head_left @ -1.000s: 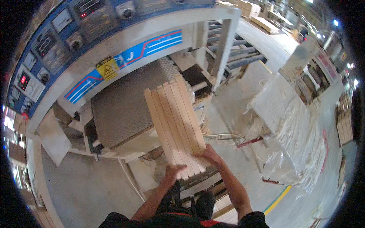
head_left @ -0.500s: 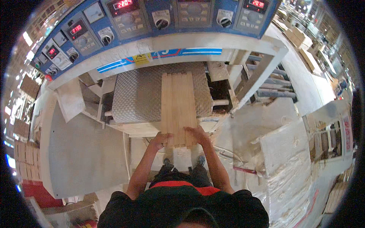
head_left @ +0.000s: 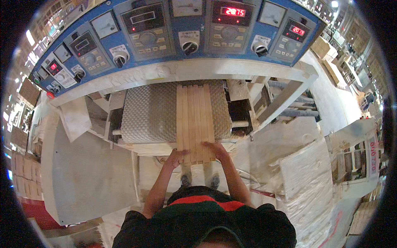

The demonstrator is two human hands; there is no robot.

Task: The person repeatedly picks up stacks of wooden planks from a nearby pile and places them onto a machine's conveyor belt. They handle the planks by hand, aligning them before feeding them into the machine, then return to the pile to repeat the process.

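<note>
Strips of pale wood [head_left: 195, 120] lie side by side before me in the head view, their long sides pointing away from me and their near ends slightly uneven. My left grip [head_left: 176, 158] pinches the bundle at its left edge close to the near end, thumb over the top; my right grip [head_left: 217, 150] clasps the right edge a little farther up, its thumb also laid across the upper face. The fingers underneath are mostly hidden. The far part of the bundle is over a textured grey belt [head_left: 151, 111], though I cannot tell how much of it touches, and the near part juts past the belt's front edge toward me. Beyond stands a blue control panel [head_left: 206, 31] with knobs and lit red displays. Below the bundle, my dark shoes [head_left: 185, 180] show on the floor.
</note>
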